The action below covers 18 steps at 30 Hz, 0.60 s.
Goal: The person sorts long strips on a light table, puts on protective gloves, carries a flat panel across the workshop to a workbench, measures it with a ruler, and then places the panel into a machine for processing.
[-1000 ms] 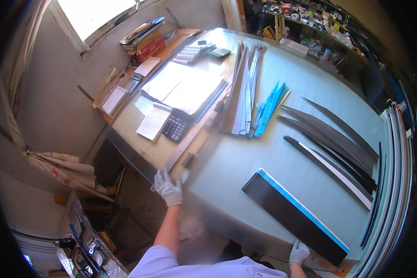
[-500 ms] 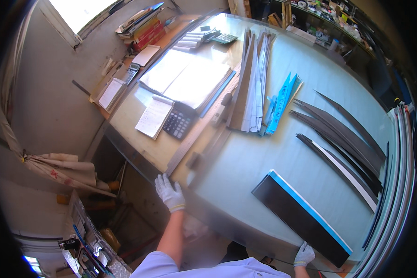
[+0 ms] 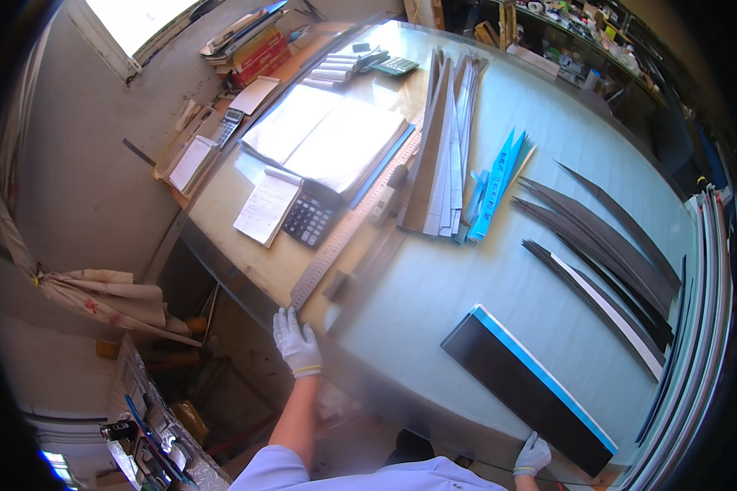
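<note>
1. Left hand [image 3: 297, 347]: fingers closer together; a second ago one stuck out leftward
2. Right hand [image 3: 533, 456]: now leans rightward, was more upright a second ago
3. View shifted: blue strips [image 3: 491, 200] and dark strips [image 3: 606, 237] sit further right than one second ago

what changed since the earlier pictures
Mainly the view: the blue strips and dark strips sit a little farther right in the picture than in the first one, which looks like camera movement. Nothing is visibly picked up or let go. The left hand stays by the near end of the ruler, and the right hand stays at the edge of the table beside the black panel.
</note>
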Each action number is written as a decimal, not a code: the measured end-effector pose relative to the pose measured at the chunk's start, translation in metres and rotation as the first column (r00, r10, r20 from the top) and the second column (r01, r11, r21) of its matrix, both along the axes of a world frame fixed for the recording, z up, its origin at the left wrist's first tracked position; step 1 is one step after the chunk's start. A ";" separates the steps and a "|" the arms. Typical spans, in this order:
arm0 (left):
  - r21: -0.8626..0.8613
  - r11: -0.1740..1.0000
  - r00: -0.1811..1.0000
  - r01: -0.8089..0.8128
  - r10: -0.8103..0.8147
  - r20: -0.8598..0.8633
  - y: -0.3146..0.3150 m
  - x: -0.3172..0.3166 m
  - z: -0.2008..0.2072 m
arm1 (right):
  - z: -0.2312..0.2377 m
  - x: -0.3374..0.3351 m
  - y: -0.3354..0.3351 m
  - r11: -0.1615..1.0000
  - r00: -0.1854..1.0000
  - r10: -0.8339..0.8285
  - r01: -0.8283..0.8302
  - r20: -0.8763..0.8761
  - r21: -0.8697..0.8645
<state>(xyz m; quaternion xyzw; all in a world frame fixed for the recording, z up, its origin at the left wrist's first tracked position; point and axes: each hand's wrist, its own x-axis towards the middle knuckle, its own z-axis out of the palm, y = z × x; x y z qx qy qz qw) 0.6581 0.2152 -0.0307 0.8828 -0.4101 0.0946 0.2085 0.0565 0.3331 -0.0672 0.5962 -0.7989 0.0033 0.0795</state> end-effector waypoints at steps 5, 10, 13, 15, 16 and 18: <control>-0.030 0.997 0.998 0.069 -0.070 -0.010 -0.001 0.001 0.002 | -0.006 -0.005 0.003 1.000 1.000 0.010 -0.010 -0.010 -0.016; -0.052 0.991 0.992 0.125 -0.125 0.002 -0.002 0.000 0.006 | -0.005 -0.005 0.002 1.000 0.999 0.008 -0.008 0.036 -0.011; -0.052 0.991 0.992 0.126 -0.125 0.012 -0.002 0.001 0.004 | -0.002 -0.002 0.000 1.000 0.999 0.013 -0.013 0.035 -0.011; -0.051 0.990 0.992 0.128 -0.127 0.013 -0.002 0.001 0.004 | 0.000 -0.001 0.000 1.000 0.999 0.009 -0.008 0.041 -0.012; -0.048 0.991 0.992 0.128 -0.127 0.015 -0.002 0.001 0.005 | 0.000 -0.001 0.000 1.000 0.999 0.003 -0.003 0.050 -0.013; -0.039 0.991 0.992 0.129 -0.129 0.017 -0.002 0.000 0.006 | 0.000 -0.001 0.000 1.000 0.998 0.005 -0.004 0.058 -0.017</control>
